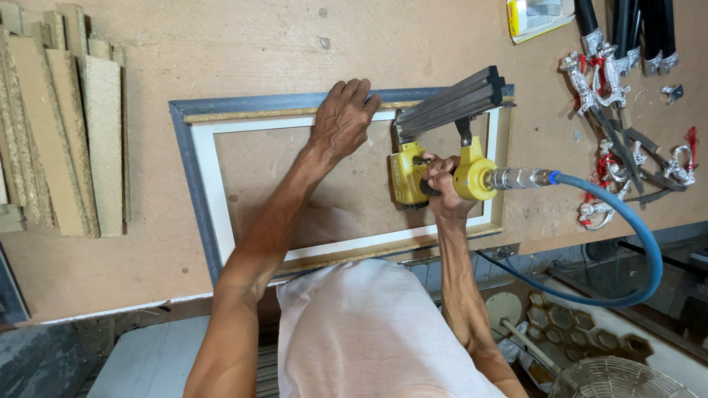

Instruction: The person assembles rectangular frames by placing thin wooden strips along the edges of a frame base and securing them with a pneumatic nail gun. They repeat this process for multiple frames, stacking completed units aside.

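Observation:
A rectangular picture frame (214, 184) with a grey outer edge and white inner border lies face down on the brown workbench (243, 44). My left hand (343, 118) presses flat on the frame's far rail. My right hand (441, 184) grips the handle of a yellow pneumatic nail gun (413, 173), whose grey magazine (450, 102) slants up toward the frame's far right corner. A blue air hose (641, 243) runs from the gun's rear fitting and loops down off the bench edge.
Strips of brown board (66, 133) are stacked at the left. Silver metal ornaments with red bits (612, 88) and dark rods (627, 26) lie at the right. A yellow-edged packet (535, 15) sits at the top. A wire basket (612, 379) is below right.

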`<state>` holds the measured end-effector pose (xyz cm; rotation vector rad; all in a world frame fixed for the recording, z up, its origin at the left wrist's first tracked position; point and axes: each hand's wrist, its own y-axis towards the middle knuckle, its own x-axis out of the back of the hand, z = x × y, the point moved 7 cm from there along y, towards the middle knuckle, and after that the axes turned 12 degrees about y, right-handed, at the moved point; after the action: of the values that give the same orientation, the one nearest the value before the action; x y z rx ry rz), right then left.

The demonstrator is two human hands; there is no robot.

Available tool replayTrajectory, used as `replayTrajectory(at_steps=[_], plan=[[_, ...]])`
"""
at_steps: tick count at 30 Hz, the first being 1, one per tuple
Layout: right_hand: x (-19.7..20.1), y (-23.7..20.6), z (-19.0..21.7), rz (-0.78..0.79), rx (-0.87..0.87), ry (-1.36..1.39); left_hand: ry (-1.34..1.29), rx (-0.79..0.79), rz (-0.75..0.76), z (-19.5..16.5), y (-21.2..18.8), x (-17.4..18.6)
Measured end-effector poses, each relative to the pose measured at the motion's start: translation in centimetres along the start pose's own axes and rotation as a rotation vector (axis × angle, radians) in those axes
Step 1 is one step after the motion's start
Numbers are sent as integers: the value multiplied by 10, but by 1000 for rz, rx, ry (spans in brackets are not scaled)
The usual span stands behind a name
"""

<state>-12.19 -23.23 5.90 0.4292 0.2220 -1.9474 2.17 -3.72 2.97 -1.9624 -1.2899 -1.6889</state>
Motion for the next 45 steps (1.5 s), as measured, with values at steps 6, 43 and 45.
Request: replayTrajectory(at_steps=[6,43,45], plan=[[-22,-17,-4,16,-22,-43,28,-39,3,-3,1,12],[-176,-96,-56,50,-81,-36,-19,9,95,125,-103,88],[-174,-103,-48,79,-80,-75,-25,11,28,126,-100,104]])
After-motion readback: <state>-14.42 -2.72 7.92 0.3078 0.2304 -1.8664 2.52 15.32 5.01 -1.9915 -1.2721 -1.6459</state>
